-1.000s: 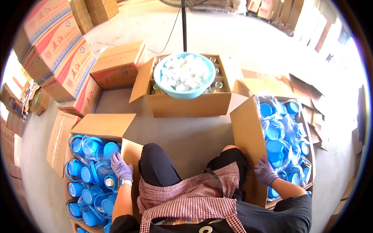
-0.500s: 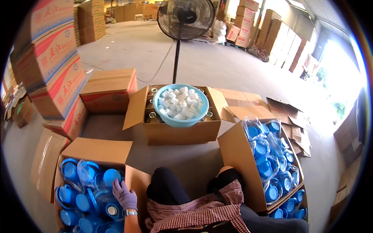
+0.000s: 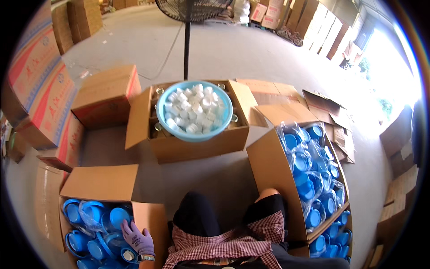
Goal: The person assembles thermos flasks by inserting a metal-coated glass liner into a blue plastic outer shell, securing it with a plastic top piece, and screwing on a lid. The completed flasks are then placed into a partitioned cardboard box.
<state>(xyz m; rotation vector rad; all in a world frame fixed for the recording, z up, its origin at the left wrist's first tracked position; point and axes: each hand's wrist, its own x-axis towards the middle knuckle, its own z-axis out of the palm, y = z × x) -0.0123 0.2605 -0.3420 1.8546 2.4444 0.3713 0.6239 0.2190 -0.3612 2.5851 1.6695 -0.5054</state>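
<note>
My left hand (image 3: pixel 138 238), in a light purple knitted glove with a watch at the wrist, lies over the open carton (image 3: pixel 99 180) at the lower left. Its fingers are stretched and the thumb stands apart; the fingertips touch or nearly touch a round blue plastic piece (image 3: pixel 118 217). Several similar blue pieces with loop handles fill this carton, some under clear film. Next to the hand, one blue piece shows a white cap (image 3: pixel 128 255). My right hand is out of sight.
A light blue basin (image 3: pixel 160 117) of small white caps (image 3: pixel 192 110) rests on a carton (image 3: pixel 201 148) of glass bottles ahead. Right of my legs, a tilted carton (image 3: pixel 264 166) holds bagged blue pieces (image 3: pixel 309 175). A fan stand (image 3: pixel 187 51) and stacked cartons (image 3: pixel 42 98) stand beyond.
The view has tipped downward and shifted, so the fan is partly cut off at the top. My left hand stays at the same blue pieces, with the thumb now farther out.
</note>
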